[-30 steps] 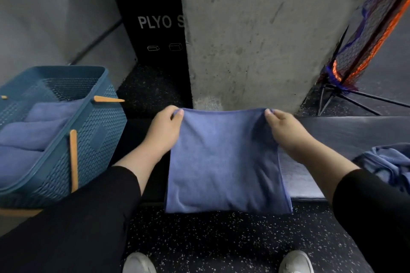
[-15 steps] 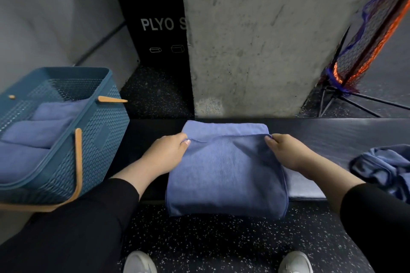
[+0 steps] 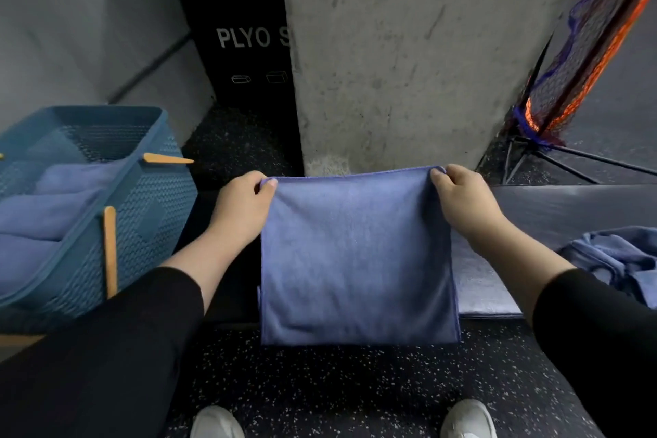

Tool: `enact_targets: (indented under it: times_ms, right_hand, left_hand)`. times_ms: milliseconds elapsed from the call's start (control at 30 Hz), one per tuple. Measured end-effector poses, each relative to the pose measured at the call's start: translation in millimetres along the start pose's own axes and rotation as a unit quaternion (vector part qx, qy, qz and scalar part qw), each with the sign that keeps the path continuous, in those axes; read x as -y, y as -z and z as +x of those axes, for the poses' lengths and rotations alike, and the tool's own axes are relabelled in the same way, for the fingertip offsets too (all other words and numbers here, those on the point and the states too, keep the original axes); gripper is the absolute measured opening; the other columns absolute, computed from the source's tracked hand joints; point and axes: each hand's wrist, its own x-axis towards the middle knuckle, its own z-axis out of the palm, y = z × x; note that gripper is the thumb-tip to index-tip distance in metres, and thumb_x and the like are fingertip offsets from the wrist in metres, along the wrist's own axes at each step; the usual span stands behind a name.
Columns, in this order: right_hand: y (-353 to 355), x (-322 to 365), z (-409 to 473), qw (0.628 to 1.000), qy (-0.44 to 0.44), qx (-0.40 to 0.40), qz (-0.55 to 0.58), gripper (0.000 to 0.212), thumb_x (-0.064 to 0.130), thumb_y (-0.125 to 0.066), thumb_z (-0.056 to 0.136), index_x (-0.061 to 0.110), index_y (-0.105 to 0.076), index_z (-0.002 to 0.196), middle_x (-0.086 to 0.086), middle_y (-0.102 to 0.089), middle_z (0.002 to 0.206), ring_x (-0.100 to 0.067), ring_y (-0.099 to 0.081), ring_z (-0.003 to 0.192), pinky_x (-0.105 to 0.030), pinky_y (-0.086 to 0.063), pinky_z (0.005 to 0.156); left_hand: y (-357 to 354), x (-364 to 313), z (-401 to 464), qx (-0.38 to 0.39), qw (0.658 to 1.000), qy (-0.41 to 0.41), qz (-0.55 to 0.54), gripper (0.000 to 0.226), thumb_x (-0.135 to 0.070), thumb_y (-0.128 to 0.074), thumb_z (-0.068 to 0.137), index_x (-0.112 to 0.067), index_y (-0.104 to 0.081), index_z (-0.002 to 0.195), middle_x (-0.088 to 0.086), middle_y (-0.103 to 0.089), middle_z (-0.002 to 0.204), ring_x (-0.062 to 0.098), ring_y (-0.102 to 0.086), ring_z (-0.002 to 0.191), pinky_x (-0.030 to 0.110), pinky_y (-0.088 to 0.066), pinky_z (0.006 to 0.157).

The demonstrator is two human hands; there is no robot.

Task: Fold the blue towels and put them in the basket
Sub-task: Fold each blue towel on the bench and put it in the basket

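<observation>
1. Head view: the left hand and right hand each pinch a top corner of the blue towel, which hangs spread between them.
2. At the left, the basket holds folded towels; a crumpled towel lies at the right.

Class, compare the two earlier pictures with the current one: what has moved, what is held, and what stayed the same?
Half a second ago the blue towel was laid down on the bench with its top edge folded over. Now the left hand and right hand have lifted it back up, still pinching the top corners, so it hangs flat as it did a second ago. The basket, the folded towels inside it and the crumpled towel stayed put.
</observation>
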Motion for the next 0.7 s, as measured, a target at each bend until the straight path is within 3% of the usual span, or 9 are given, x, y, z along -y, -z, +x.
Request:
enact_targets:
  times_ms: [67,133,233,300,433,500,567,633,700]
  right_hand:
    - [-17,-14,16,0.998,-0.012,0.032,-0.062,0.03,0.028,-0.051,0.1,0.008,-0.053,0.078,-0.005,-0.056,0.072,-0.027,-0.051,0.076,-0.036,-0.03,0.061]
    - [-30,-30,22,0.989,-0.005,0.093,-0.116,0.017,0.027,-0.061,0.095,0.012,-0.065,0.102,-0.008,-0.067,0.096,-0.029,-0.061,0.095,-0.03,-0.039,0.073]
    - [-41,-46,31,0.972,0.059,0.13,-0.187,0.04,0.022,-0.072,0.086,0.011,-0.064,0.124,-0.012,-0.064,0.118,-0.031,-0.059,0.111,-0.027,-0.04,0.087]
    - [-44,-48,37,0.968,0.073,0.133,-0.2,0.049,0.021,-0.074,0.084,0.011,-0.061,0.13,-0.014,-0.062,0.124,-0.033,-0.057,0.116,-0.031,-0.041,0.096]
    - [-44,-46,38,0.967,0.04,0.149,-0.202,0.04,0.023,-0.071,0.086,0.016,-0.064,0.124,-0.009,-0.067,0.12,-0.029,-0.06,0.112,-0.027,-0.04,0.082]
    - [-43,-44,36,0.968,0.033,0.154,-0.194,0.023,0.022,-0.068,0.086,0.017,-0.069,0.109,-0.005,-0.071,0.104,-0.026,-0.063,0.1,-0.027,-0.036,0.071]
    - [-43,-41,33,0.972,0.029,0.147,-0.183,0.013,0.022,-0.066,0.086,0.017,-0.068,0.098,-0.001,-0.068,0.092,-0.023,-0.062,0.089,-0.029,-0.033,0.066]
    - [-42,-38,30,0.979,0.029,0.133,-0.152,0.008,0.02,-0.066,0.086,0.019,-0.064,0.094,0.005,-0.064,0.083,-0.017,-0.057,0.077,-0.029,-0.035,0.061]
    - [-39,-35,28,0.987,0.04,0.121,-0.1,0.008,0.015,-0.066,0.085,0.019,-0.059,0.089,0.008,-0.061,0.077,-0.012,-0.052,0.069,-0.021,-0.037,0.057]
  left_hand:
    - [-19,11,14,0.021,0.999,0.011,0.022,0.017,-0.026,-0.06,0.097,-0.015,-0.067,0.086,0.004,-0.067,0.08,0.025,-0.06,0.077,0.036,-0.044,0.068]
    - [-33,20,19,0.069,0.996,-0.003,0.048,0.009,-0.023,-0.064,0.093,-0.018,-0.067,0.086,0.001,-0.068,0.088,0.024,-0.063,0.084,0.035,-0.047,0.073]
    - [-47,31,22,0.134,0.987,-0.053,0.069,0.008,-0.023,-0.07,0.088,-0.021,-0.063,0.083,-0.006,-0.065,0.101,0.018,-0.062,0.097,0.037,-0.048,0.087]
    - [-50,34,23,0.157,0.981,-0.077,0.082,0.009,-0.024,-0.07,0.088,-0.023,-0.063,0.094,-0.008,-0.063,0.106,0.018,-0.059,0.103,0.041,-0.045,0.093]
    - [-46,28,28,0.206,0.964,-0.078,0.152,0.056,-0.031,-0.065,0.092,-0.029,-0.046,0.144,-0.006,-0.058,0.131,0.02,-0.048,0.127,0.04,-0.034,0.104]
    - [-46,27,31,0.227,0.958,-0.061,0.163,0.063,-0.033,-0.063,0.094,-0.032,-0.038,0.151,-0.005,-0.055,0.131,0.021,-0.044,0.131,0.04,-0.031,0.104]
    - [-47,29,29,0.223,0.955,-0.073,0.18,0.039,-0.035,-0.062,0.094,-0.033,-0.056,0.133,-0.008,-0.054,0.115,0.021,-0.046,0.124,0.039,-0.031,0.098]
    - [-46,30,26,0.192,0.964,-0.086,0.165,0.009,-0.034,-0.065,0.092,-0.033,-0.063,0.1,-0.011,-0.05,0.102,0.018,-0.05,0.111,0.036,-0.03,0.09]
    - [-43,30,24,0.169,0.97,-0.111,0.138,0.019,-0.034,-0.07,0.088,-0.034,-0.053,0.08,-0.013,-0.05,0.098,0.014,-0.049,0.102,0.033,-0.026,0.085]
